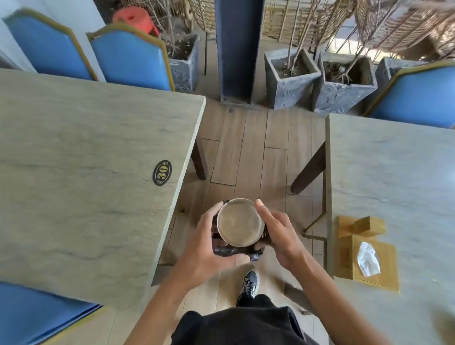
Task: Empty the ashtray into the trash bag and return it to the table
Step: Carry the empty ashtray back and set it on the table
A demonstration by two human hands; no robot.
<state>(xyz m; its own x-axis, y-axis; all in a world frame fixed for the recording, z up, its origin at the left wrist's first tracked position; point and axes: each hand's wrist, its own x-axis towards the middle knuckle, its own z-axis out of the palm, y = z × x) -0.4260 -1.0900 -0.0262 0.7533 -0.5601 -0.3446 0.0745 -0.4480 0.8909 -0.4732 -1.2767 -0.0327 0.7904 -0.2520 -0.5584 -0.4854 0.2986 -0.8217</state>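
I stand in the aisle between two tables, holding the ashtray (240,222) in front of me above the wood floor (246,151). It is a round metal dish, so it has no long axis to speak of; its flat, dull silver face is turned up toward my head, tilted a little away from me, and I cannot say for sure whether that face is the bowl or the underside. It looks clean and smooth, with a thin bright rim.

My left hand (211,246) is curled around the ashtray's left side and under it, clutching crumpled dark plastic, probably the trash bag (230,251), bunched directly beneath the ashtray. My right hand (277,232) presses against the ashtray's right edge with the fingers fairly straight, thumb up by the rim; together both hands clasp it.

Left of the ashtray, the table (78,151) bearing the oval number plate (162,172) ends in a straight edge just beside my left wrist. Right of the ashtray, the second table (401,166) is a little farther off, carrying a wooden tissue box (366,252). Beyond the ashtray the floor runs open up to the dark pillar (238,45) and stone planters (291,78).
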